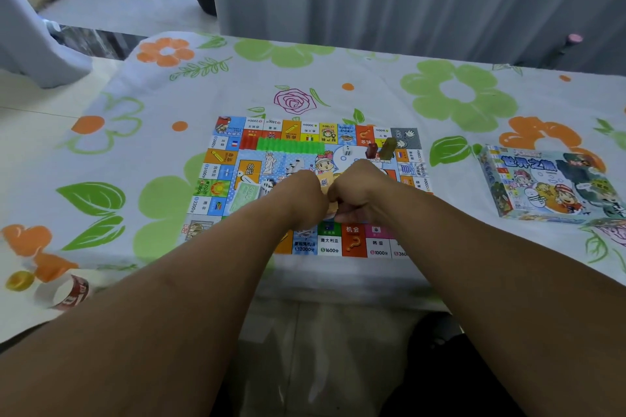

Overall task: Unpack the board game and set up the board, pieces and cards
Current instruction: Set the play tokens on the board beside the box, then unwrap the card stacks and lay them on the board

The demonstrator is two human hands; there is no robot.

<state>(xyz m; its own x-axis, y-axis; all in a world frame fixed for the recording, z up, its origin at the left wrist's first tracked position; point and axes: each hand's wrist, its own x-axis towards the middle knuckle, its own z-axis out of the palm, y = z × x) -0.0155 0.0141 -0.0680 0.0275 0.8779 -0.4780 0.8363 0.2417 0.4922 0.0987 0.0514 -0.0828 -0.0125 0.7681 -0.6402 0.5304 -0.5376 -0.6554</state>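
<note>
Left hand [301, 195] and right hand [359, 193] meet over board [330, 244] centre by the desk's [372, 95] near edge, fingers [352, 211] curled, pinching cards [324, 184] between them, both equally near; board sits directly below, stack axis hidden.

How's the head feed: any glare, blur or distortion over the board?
Head view: light is dim and bluish, no glare on the board; wide-angle bending curves the table edge; left hand, right hand and the card stack they grip look soft.
</note>
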